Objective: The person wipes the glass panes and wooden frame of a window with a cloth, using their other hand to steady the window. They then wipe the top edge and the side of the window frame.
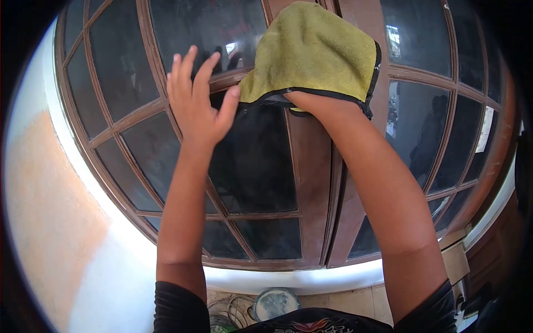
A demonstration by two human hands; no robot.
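Note:
A yellow-green cleaning cloth with black edging and a grey underside is draped over my right hand. Only the wrist of my right hand shows below the hem; the fingers are hidden inside the cloth. It is held up in front of the brown-framed glass door, over the middle frame and the pane beside it. To the left of the cloth, my left hand is raised with fingers spread and nothing in it. Its thumb tip reaches the cloth's left edge in this view, and its fingers overlap the panes and a crossbar.
Dark glass panes with reflections fill the curved door front. A white and orange wall curves along the left. Below, a round container with a whitish top stands on the tiled floor beside a coiled hose.

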